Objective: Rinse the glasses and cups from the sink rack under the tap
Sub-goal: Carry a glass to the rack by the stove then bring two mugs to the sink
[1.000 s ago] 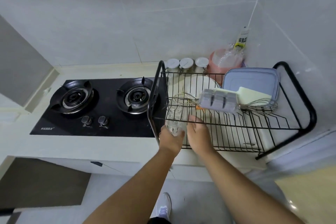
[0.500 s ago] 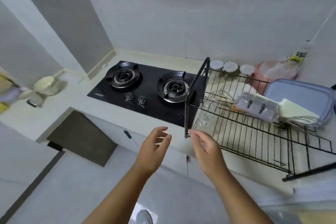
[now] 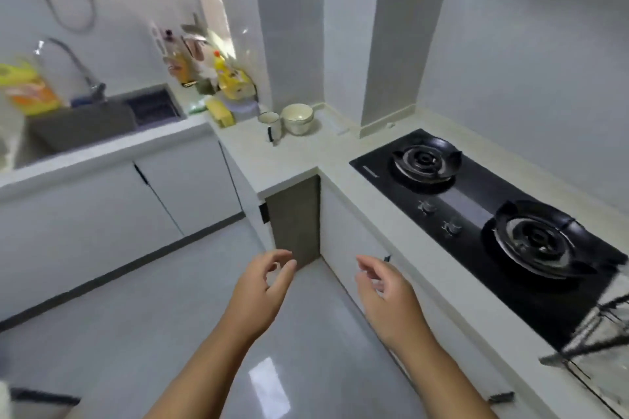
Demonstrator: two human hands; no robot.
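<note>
My left hand (image 3: 262,286) and my right hand (image 3: 384,289) hang in front of me over the floor, both empty with loosely curled fingers. The dark sink (image 3: 85,124) with its curved tap (image 3: 78,65) lies at the far left. On the corner counter stand a white mug with a black handle (image 3: 270,126) and a cream bowl (image 3: 297,117). Only a blurred corner of the black wire rack (image 3: 599,326) shows at the right edge; the glasses on it are out of sight.
A black two-burner gas hob (image 3: 493,218) is set in the counter on my right. Bottles and a yellow sponge (image 3: 221,112) crowd the corner by the sink. White cabinets (image 3: 183,187) run under the counters. Grey floor lies between them.
My view has swung left from the rack toward the sink. Both hands left the glass on the rack and came back empty over the floor.
</note>
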